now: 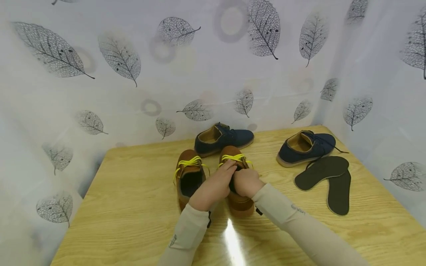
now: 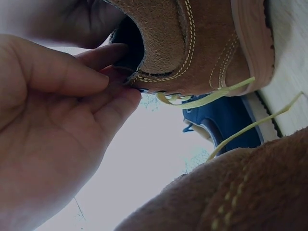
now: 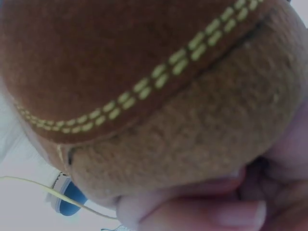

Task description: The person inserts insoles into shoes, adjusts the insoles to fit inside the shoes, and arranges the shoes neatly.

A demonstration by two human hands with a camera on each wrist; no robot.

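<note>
Two brown shoes with yellow laces stand side by side, toes pointing away from me: the left shoe (image 1: 188, 155) and the right shoe (image 1: 241, 205). Both hands are at the opening of the right shoe. My left hand (image 1: 214, 186) pinches the tongue edge near the laces (image 2: 207, 100), seen close in the left wrist view. My right hand (image 1: 247, 182) reaches into the same opening with bent fingers (image 3: 202, 211) by the brown collar (image 3: 183, 134). What its fingertips hold inside is hidden, so I cannot tell.
Behind the brown shoes lies a navy shoe (image 1: 236, 138); its mate (image 1: 321, 143) sits at the back right. Two dark insoles, one (image 1: 323, 169) overlapping the other (image 1: 340, 195), lie in front of that mate. A leaf-print curtain (image 1: 213, 74) borders the wooden table (image 1: 133, 207).
</note>
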